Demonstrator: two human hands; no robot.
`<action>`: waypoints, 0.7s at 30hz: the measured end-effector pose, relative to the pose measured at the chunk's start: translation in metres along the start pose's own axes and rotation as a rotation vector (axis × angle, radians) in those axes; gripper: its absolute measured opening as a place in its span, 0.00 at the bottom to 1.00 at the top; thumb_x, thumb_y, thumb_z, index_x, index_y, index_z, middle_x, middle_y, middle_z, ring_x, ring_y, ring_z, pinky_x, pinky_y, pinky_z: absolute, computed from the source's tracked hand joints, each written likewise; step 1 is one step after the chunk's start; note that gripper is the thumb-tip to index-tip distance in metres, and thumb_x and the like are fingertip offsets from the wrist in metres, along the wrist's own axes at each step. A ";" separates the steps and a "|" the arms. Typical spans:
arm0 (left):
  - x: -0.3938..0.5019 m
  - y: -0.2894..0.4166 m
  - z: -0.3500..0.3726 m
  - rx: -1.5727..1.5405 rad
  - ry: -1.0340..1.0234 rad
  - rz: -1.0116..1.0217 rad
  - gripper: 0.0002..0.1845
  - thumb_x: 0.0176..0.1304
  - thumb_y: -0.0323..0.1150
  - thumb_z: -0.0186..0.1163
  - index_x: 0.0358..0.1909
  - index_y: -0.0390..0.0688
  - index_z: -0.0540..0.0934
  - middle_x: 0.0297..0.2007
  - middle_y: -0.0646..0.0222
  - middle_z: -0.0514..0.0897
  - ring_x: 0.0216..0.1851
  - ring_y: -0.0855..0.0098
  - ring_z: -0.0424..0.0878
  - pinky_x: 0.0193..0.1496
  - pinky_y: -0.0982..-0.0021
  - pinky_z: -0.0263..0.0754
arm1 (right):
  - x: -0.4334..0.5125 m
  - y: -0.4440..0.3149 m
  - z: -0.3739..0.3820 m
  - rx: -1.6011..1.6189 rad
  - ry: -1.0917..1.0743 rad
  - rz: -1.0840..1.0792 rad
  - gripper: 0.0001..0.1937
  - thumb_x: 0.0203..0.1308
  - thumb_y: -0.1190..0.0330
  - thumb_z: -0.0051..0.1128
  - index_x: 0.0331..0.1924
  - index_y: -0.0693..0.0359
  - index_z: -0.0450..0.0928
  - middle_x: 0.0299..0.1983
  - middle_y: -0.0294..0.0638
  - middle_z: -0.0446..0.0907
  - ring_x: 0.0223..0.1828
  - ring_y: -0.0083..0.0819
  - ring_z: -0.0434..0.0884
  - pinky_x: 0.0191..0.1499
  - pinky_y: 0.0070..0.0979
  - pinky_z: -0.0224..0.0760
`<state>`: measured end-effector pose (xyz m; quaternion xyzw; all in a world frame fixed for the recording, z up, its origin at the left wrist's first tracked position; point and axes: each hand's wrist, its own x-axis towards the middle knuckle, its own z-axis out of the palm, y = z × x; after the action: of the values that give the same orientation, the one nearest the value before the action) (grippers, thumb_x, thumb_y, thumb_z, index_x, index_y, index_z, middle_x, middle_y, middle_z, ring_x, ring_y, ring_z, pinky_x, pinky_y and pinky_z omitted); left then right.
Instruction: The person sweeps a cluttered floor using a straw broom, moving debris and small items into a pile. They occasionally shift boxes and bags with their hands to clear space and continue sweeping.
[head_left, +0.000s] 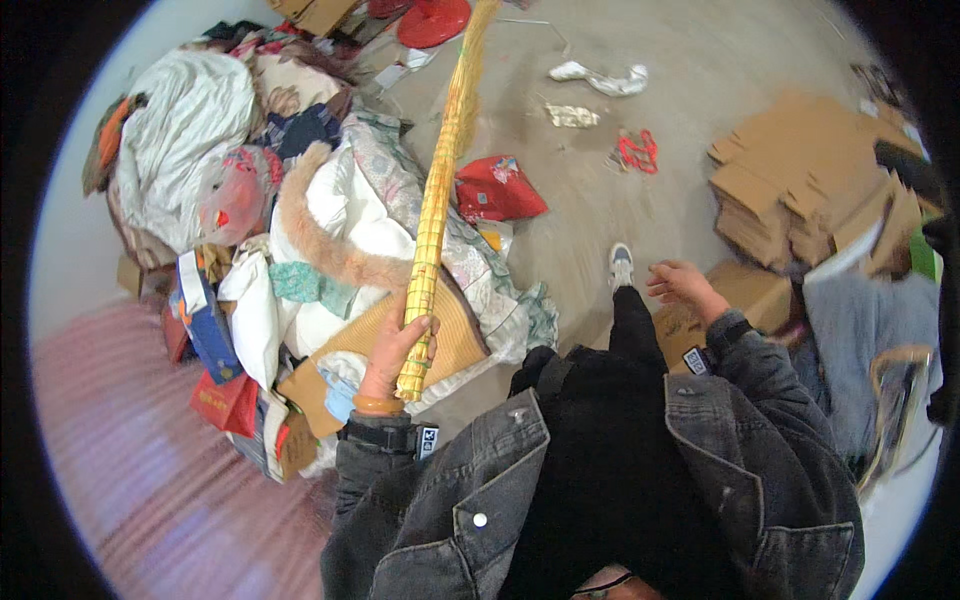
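My left hand grips a yellow straw broom near the end of its bound handle. The broom points away from me, and its far end is cut off by the top of the view. Below it lies a heap of clothing and bedding, with a white garment trimmed in tan fur and a ribbed tan textile. My right hand hangs free with its fingers loosely curled and nothing in it. A flattened cardboard box lies near that hand.
On the floor are a red plastic bag, a white crumpled item, a pale wrapper and a red cord. Stacked cardboard stands at right, grey cloth below it. A pink pleated cover spreads at lower left.
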<state>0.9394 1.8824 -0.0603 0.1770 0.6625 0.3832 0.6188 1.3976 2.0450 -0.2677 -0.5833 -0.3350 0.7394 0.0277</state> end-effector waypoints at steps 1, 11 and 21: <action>0.006 -0.001 0.005 -0.009 0.057 -0.014 0.31 0.66 0.30 0.58 0.70 0.44 0.62 0.31 0.70 0.78 0.20 0.78 0.76 0.21 0.78 0.71 | 0.030 -0.017 -0.004 -0.075 0.009 0.030 0.18 0.65 0.58 0.56 0.49 0.63 0.79 0.39 0.38 0.83 0.34 0.29 0.84 0.37 0.26 0.78; 0.117 -0.026 -0.018 -0.014 0.245 -0.175 0.25 0.67 0.36 0.58 0.64 0.42 0.69 0.30 0.69 0.79 0.20 0.77 0.76 0.21 0.77 0.71 | 0.250 -0.173 0.063 -0.586 0.084 -0.281 0.21 0.58 0.53 0.63 0.44 0.64 0.83 0.32 0.42 0.85 0.31 0.30 0.86 0.32 0.29 0.80; 0.158 -0.099 -0.051 -0.347 0.375 -0.350 0.30 0.64 0.38 0.61 0.65 0.38 0.68 0.32 0.65 0.79 0.20 0.77 0.76 0.20 0.79 0.68 | 0.457 -0.173 0.208 -1.050 0.170 -0.625 0.25 0.55 0.50 0.65 0.47 0.63 0.83 0.42 0.58 0.84 0.48 0.53 0.83 0.51 0.43 0.76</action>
<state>0.8875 1.9160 -0.2436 -0.1220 0.7102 0.4045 0.5631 1.0086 2.2801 -0.5426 -0.4503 -0.8060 0.3835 -0.0212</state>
